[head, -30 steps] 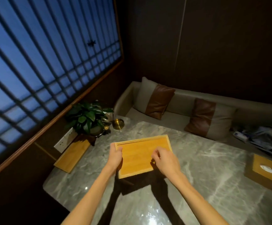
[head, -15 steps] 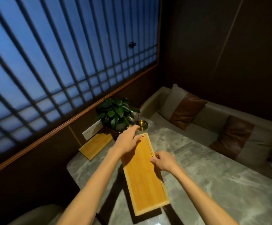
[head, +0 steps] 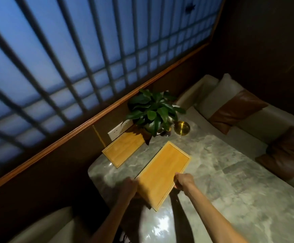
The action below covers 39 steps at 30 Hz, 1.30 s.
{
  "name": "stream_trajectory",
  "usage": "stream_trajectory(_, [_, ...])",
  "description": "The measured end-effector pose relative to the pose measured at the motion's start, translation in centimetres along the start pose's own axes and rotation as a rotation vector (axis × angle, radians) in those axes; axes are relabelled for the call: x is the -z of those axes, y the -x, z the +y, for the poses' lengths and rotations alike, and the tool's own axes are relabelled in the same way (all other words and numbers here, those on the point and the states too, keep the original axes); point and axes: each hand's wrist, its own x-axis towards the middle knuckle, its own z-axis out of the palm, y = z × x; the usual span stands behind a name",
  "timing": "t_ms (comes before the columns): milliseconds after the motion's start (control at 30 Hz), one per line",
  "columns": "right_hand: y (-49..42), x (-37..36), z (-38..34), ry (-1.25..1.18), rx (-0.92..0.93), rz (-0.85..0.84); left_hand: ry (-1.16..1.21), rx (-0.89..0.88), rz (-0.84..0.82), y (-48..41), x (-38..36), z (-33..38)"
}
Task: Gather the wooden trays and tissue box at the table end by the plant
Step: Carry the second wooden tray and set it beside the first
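A long wooden tray (head: 163,172) lies slantwise over the marble table (head: 230,181), its far end pointing at the potted plant (head: 154,111). My left hand (head: 128,187) grips the tray's near left edge and my right hand (head: 183,180) grips its right edge. The tray's near end seems slightly raised. A second wooden tray (head: 123,149) rests flat at the table's end beside the plant, partly under its leaves. The tissue box is out of view.
A brass bowl (head: 182,128) and a small dark object (head: 166,133) sit right of the plant. A wall socket (head: 119,131) is behind the second tray. A sofa with brown cushions (head: 235,110) runs along the table's right; another seat (head: 42,227) is lower left.
The view swung left toward the window wall. Both hands slid back to the tray's near end, and the tray has turned and moved closer to the second tray by the plant.
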Motion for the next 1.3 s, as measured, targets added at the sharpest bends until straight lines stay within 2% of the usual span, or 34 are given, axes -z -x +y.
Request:
stream_trajectory(33, [-0.6,-1.6,-0.6,0.006,-0.03,-0.008,0.062,-0.001,-0.039,-1.3,0.9,-0.2])
stream_trajectory(133, [-2.7,-5.9,-2.2,0.065,-0.076,0.026,0.145,0.081,0.099,-5.4,3.0,-1.3])
stream_trajectory(200, [-3.8,-8.1,-3.0,0.121,-0.111,0.066,0.203,0.157,0.107,-7.6,3.3,-1.9])
stream_trajectory(333, [-5.6,-11.0,-4.3,0.241,-0.165,0.092,0.185,0.27,0.179,-11.6,3.8,-3.3])
stream_trajectory(500, [-6.9,-12.8,-4.6,0.366,-0.175,0.199,0.179,0.291,0.219,-14.2,3.8,-4.0])
stream_trajectory(733, [-8.1,-15.0,-2.8,0.303,-0.033,0.353,0.138,0.319,0.211,-15.1,5.1,-3.1])
stream_trajectory(967, [-8.9,-15.7,-3.4,0.325,0.05,0.329,0.248,0.338,0.125,-16.1,6.0,-3.5])
stream_trajectory(1300, [-9.7,-16.0,-4.2,0.335,0.121,0.333,0.443,0.364,0.157,-17.0,6.4,-3.6])
